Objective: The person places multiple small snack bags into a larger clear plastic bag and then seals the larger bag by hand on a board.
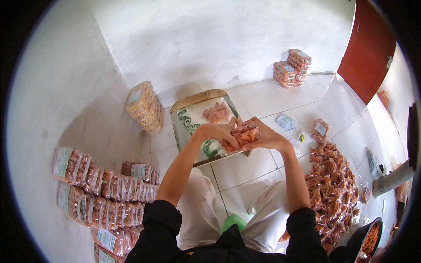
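Observation:
Between my left hand [221, 132] and my right hand [265, 136] are small clear plastic packets of orange-red snack [246, 135], held over the near right part of a low table. The fingers of both hands curl round the packets. On the low table [197, 98], which has a raised wooden back edge and a white and green printed sheet [190, 115] on top, lies a further group of filled packets [217, 112] just beyond my hands. How many packets I hold cannot be told.
Right: a heap of small packets [332, 187], a labelled pack [319, 130], printed labels [285, 122] on the tiles, a dark container of snack [371, 238]. Left: rows of labelled packs [111, 185] and a stack of paler packs [144, 107]. Further stacks [291, 70] stand by the wall near a red door [368, 49].

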`<state>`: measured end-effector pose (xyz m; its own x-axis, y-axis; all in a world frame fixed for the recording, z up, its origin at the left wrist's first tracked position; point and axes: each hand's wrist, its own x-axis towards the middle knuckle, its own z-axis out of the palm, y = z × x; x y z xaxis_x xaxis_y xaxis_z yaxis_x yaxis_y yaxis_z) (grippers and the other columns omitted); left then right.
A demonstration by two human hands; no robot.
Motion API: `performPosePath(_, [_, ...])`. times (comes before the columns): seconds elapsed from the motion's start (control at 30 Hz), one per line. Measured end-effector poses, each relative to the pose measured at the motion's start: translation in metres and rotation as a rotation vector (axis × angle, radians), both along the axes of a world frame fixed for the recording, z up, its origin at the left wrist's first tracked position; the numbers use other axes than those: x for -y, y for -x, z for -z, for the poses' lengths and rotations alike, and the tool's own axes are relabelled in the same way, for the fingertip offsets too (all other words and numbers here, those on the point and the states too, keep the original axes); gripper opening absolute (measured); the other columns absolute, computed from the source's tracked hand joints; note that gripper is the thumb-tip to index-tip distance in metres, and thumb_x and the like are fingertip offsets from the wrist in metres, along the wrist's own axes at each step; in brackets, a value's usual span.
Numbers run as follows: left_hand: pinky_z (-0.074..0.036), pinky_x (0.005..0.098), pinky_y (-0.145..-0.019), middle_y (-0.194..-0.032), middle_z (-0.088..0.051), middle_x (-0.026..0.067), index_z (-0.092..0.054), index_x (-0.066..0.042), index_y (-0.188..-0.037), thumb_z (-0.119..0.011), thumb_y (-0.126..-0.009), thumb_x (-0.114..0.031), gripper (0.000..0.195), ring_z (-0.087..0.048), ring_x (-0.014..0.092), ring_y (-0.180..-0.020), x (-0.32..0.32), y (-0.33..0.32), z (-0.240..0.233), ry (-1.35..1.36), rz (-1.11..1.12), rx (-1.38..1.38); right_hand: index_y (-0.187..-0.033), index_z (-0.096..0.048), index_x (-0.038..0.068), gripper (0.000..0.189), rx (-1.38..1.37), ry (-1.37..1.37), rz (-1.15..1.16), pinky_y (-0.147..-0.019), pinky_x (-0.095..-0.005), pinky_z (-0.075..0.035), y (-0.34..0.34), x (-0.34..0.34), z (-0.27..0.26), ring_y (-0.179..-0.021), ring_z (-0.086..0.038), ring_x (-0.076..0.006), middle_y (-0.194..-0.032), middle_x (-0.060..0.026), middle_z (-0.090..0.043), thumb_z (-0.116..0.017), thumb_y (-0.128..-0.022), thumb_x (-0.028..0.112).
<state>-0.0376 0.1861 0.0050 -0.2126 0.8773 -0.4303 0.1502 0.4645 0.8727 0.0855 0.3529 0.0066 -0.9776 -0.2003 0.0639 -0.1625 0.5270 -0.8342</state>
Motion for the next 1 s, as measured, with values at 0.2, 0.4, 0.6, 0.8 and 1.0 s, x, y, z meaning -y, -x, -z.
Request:
performPosePath(0.2, [-0.045,0.0297,-0.081,-0.108,-0.045,0.0137,-0.016,-0.003,-0.123,-0.077,-0.060,-0.035,0.093,-0.049,0.021,-0.102,0.006,0.047,0.054,0.030,0.051,-0.028,-0.106,-0.051,0.004,0.050,0.193,0.227,0.156,-0.052,-0.0219,-0.047,0.027,0.015,0.046,-0.061,-0.057,-0.0120,-0.089,-0.0050,-0.060,-0.077,-0.063,0.009])
performPosePath(0.4, [-0.040,0.0390,-0.084,-0.104,-0.048,0.0120,-0.038,-0.006,-0.110,-0.074,-0.066,-0.031,0.062,-0.049,0.028,-0.097,-0.012,0.047,0.180,-0.353,-0.839,-0.311,-0.104,-0.052,0.005,0.039,-0.177,0.518,0.695,-0.052,-0.0251,-0.047,0.038,0.029,0.149,-0.071,-0.059,-0.0106,-0.084,-0.0039,-0.060,-0.072,-0.072,0.015])
performPosePath(0.6, [-0.038,0.0389,-0.081,-0.092,-0.050,0.0095,-0.051,-0.008,-0.091,-0.073,-0.064,-0.025,0.038,-0.046,0.029,-0.091,-0.004,-0.006,0.289,-0.268,-0.723,-1.113,-0.105,-0.053,0.011,0.031,0.011,1.288,1.174,-0.063,-0.0255,-0.045,0.005,0.054,0.241,-0.077,-0.059,-0.0134,-0.091,-0.0012,-0.060,-0.066,-0.079,0.021])
performPosePath(0.8, [-0.036,0.0382,-0.081,-0.091,-0.052,0.0045,-0.055,-0.012,-0.087,-0.072,-0.066,-0.022,0.029,-0.047,0.024,-0.091,-0.007,0.005,0.306,-0.227,-0.869,-1.042,-0.107,-0.052,0.008,0.034,0.015,1.212,1.118,-0.069,-0.0238,-0.044,0.010,0.050,0.248,-0.079,-0.058,-0.0119,-0.092,-0.0021,-0.060,-0.067,-0.079,0.020])
performPosePath(1.0, [-0.034,0.0364,-0.078,-0.078,-0.055,0.0000,-0.060,-0.012,-0.081,-0.066,-0.073,-0.018,0.011,-0.049,0.019,-0.082,-0.005,0.011,0.304,-0.120,-0.899,-1.039,-0.107,-0.050,0.000,0.038,0.038,1.019,1.016,-0.074,-0.0210,-0.043,0.014,0.064,0.227,-0.081,-0.055,-0.0097,-0.094,-0.0043,-0.058,-0.068,-0.078,0.014])
